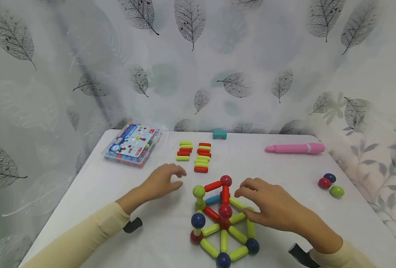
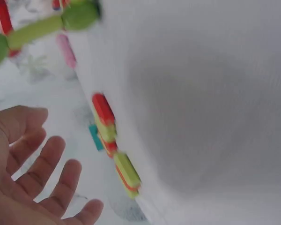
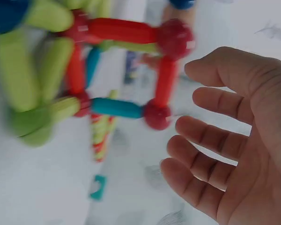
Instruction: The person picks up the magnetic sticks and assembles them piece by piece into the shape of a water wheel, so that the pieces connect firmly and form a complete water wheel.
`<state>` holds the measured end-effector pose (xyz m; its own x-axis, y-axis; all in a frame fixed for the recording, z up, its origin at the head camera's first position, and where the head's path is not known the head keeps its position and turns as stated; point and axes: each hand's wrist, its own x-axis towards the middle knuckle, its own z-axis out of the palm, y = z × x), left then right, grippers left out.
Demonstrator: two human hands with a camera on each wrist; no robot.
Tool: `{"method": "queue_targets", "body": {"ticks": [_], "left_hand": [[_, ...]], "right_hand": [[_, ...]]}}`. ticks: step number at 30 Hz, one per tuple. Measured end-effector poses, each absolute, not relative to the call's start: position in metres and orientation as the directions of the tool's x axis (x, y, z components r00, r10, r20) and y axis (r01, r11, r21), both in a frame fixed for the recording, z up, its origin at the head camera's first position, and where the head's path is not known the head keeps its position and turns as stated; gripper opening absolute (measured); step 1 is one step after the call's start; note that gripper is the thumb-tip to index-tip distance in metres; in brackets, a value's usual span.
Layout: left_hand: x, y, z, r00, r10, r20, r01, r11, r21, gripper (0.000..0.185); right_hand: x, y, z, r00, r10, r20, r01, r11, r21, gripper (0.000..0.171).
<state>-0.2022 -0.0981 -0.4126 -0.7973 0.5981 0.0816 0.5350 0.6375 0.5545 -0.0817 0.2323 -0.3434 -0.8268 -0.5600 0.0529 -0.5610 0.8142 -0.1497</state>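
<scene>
A frame of magnetic rods and balls stands on the table, with red, yellow-green and blue rods joined by red, blue and green balls. Part of it rises upright around a red ball and a green ball. To its left my left hand hovers with loosely bent fingers, holding nothing. My right hand is at the frame's right side, fingers relaxed and thumb close to a yellow-green rod. In the right wrist view, the right palm and fingers stand apart from the frame's red ball.
Loose red and yellow-green rods lie in two columns behind the frame. A plastic case sits at the back left, a teal block at the back edge. On the right are a pink pen-shaped object and loose balls.
</scene>
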Motion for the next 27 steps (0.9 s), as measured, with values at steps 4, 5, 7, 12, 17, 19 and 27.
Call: {"method": "queue_targets", "body": {"ticks": [4, 5, 7, 12, 17, 19, 27], "left_hand": [[-0.236, -0.091, -0.413, -0.841, 0.535, 0.080, 0.515, 0.747, 0.420, 0.035], [-0.244, -0.089, -0.413, -0.846, 0.528, 0.076, 0.514, 0.770, 0.379, 0.036], [-0.259, -0.083, -0.414, -0.853, 0.519, 0.061, 0.513, 0.808, 0.288, 0.038], [-0.285, -0.071, -0.421, -0.866, 0.499, -0.012, 0.495, 0.862, 0.113, 0.030], [-0.296, -0.066, -0.429, -0.869, 0.490, -0.062, 0.490, 0.872, 0.024, 0.016], [-0.298, -0.065, -0.431, -0.870, 0.489, -0.060, 0.489, 0.872, 0.009, 0.015], [-0.301, -0.061, -0.440, -0.877, 0.478, -0.050, 0.479, 0.878, -0.006, 0.017]], "right_hand": [[-0.084, 0.244, -0.360, -0.857, -0.515, -0.032, -0.505, 0.850, -0.149, 0.036], [-0.084, 0.247, -0.365, -0.861, -0.506, -0.047, -0.495, 0.856, -0.149, 0.035], [-0.085, 0.251, -0.373, -0.868, -0.492, -0.069, -0.479, 0.865, -0.147, 0.033], [-0.087, 0.258, -0.389, -0.876, -0.471, -0.100, -0.455, 0.878, -0.148, 0.031], [-0.087, 0.261, -0.400, -0.874, -0.472, -0.117, -0.452, 0.878, -0.160, 0.029], [-0.087, 0.261, -0.403, -0.874, -0.471, -0.119, -0.452, 0.878, -0.158, 0.029], [-0.089, 0.262, -0.409, -0.876, -0.465, -0.129, -0.447, 0.883, -0.147, 0.029]]}}
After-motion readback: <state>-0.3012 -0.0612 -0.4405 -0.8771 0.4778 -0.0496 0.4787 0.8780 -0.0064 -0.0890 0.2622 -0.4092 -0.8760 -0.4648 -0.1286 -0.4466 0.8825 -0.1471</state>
